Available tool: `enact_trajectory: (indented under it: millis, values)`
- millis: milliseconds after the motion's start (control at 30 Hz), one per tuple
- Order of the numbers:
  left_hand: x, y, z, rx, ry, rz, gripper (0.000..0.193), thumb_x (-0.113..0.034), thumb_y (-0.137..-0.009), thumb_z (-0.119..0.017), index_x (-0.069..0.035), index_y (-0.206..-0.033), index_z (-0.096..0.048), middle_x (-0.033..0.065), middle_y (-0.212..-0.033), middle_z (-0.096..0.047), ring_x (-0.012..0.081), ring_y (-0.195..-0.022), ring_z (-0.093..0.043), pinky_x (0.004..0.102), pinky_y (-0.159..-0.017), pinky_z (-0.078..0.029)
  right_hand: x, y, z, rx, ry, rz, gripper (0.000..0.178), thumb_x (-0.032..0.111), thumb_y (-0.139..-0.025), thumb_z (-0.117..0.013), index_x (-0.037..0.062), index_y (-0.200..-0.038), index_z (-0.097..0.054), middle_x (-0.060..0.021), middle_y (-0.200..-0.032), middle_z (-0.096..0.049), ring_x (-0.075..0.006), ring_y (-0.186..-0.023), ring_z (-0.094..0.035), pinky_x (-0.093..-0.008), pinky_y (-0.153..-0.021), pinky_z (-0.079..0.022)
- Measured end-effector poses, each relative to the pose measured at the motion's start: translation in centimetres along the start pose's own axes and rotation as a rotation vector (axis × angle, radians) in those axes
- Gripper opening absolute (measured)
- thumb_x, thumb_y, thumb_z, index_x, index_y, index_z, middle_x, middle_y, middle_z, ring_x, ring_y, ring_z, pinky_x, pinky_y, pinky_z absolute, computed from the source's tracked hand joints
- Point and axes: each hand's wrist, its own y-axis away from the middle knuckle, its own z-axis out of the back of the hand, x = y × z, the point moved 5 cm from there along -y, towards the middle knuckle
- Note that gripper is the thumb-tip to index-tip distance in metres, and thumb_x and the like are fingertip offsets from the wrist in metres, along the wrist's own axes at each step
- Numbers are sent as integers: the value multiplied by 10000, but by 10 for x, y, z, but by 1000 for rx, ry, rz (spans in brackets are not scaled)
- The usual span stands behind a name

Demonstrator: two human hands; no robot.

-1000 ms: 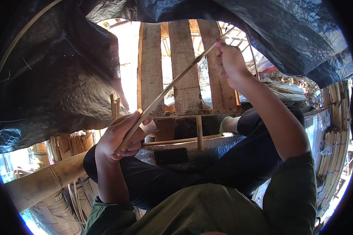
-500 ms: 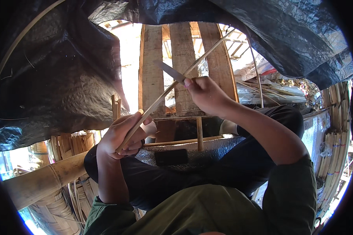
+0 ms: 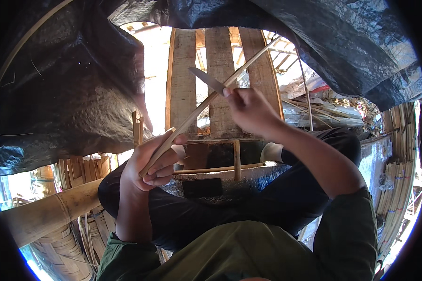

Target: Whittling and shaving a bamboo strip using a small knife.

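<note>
A long, pale bamboo strip [image 3: 192,117] slants from my left palm up to the far right, over the wooden planks. My left hand [image 3: 155,161] is closed round its near end, fingers wrapped underneath and thumb along the side. In my right hand [image 3: 253,112] is a knife [image 3: 207,80], its handle hidden in the closed fingers. The blade points to the far left and crosses the strip, at or very close to its surface; whether it touches, I cannot tell.
Three upright wooden planks [image 3: 220,61] stand ahead. Dark plastic sheeting [image 3: 79,84] hangs left, above and right. A thick bamboo pole [image 3: 56,210] lies at left. Bundled strips [image 3: 401,196] stand at right. A black flat object [image 3: 202,188] rests on silvery sheeting between my legs.
The knife and my right hand have shifted slightly right along the strip. My left hand has turned a little, its fingers showing more below the strip.
</note>
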Motion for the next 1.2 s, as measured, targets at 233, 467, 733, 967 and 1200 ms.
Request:
enact_trajectory:
  millis: [233,467,733,967,1200]
  values:
    - [3,-7,-3,123,115,51,278,-226,-1055,-205,-66,-1095,-430,32,-468,-438,84,-277,-370,185,-251,-263,-9,-9,0,-55,26,54,535,460,-1040,-349,118,-638,-432,41,-500,-348,-65,-444,-341,-323,-445,-324]
    - [4,-6,-1,155,163,60,268,-227,-1057,-210,-70,-1103,-422,27,-471,-433,86,-290,-385,192,-275,-257,-8,-14,0,19,-17,-58,524,443,-1037,-382,73,-680,-486,35,-498,-352,-76,-421,-358,-325,-434,-325]
    - [2,5,-4,-246,-405,-53,379,-340,-1069,-303,-44,-1012,-533,-35,-471,-379,51,-313,-271,198,-306,-252,-10,-28,35,36,105,-148,532,488,-1032,-367,71,-732,-509,49,-485,-344,-82,-367,-358,-273,-356,-311]
    - [-2,10,-12,-323,-591,-99,359,-318,-1065,-334,-27,-996,-532,-31,-494,-420,37,-342,-327,196,-313,-270,-13,-27,44,-8,17,-172,502,459,-1039,-356,94,-708,-451,70,-474,-278,-78,-333,-285,-276,-326,-286]
    - [-1,10,-11,-337,-630,-85,349,-303,-1064,-339,-23,-990,-535,-25,-502,-436,39,-344,-342,192,-313,-295,-24,-25,33,-69,-86,-183,537,425,-1024,-400,49,-657,-516,24,-466,-363,-97,-323,-354,-305,-320,-298]
